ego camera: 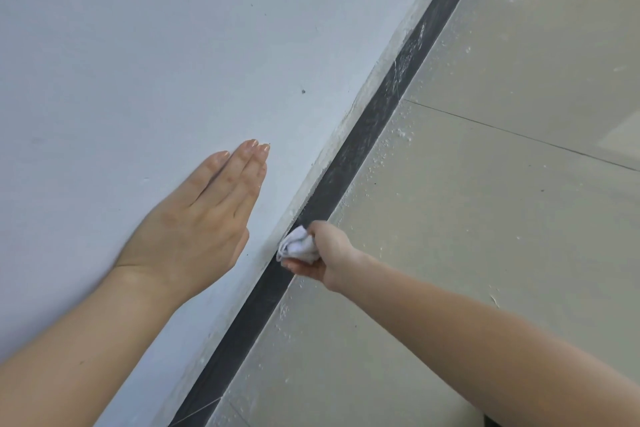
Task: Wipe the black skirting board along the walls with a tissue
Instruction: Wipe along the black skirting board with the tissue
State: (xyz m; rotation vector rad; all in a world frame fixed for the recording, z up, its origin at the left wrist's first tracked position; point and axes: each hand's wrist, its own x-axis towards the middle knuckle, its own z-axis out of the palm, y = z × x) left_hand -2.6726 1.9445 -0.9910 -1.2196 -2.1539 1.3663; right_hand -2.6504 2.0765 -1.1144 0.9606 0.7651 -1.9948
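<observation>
One crumpled white tissue (298, 244) on dusty black skirting board (360, 144) — right hand (327, 253).

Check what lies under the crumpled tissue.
The tissue, gripped by the right hand, presses on the black skirting board. The covered patch of board is hidden, so its dustiness can't be judged.

Two hands, left (194, 229) and right (325, 256), one tissue (298, 246), one skirting board (360, 146).

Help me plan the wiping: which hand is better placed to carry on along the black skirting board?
Right. The right hand grips the tissue against the skirting board; the left hand lies flat on the wall, empty.
</observation>
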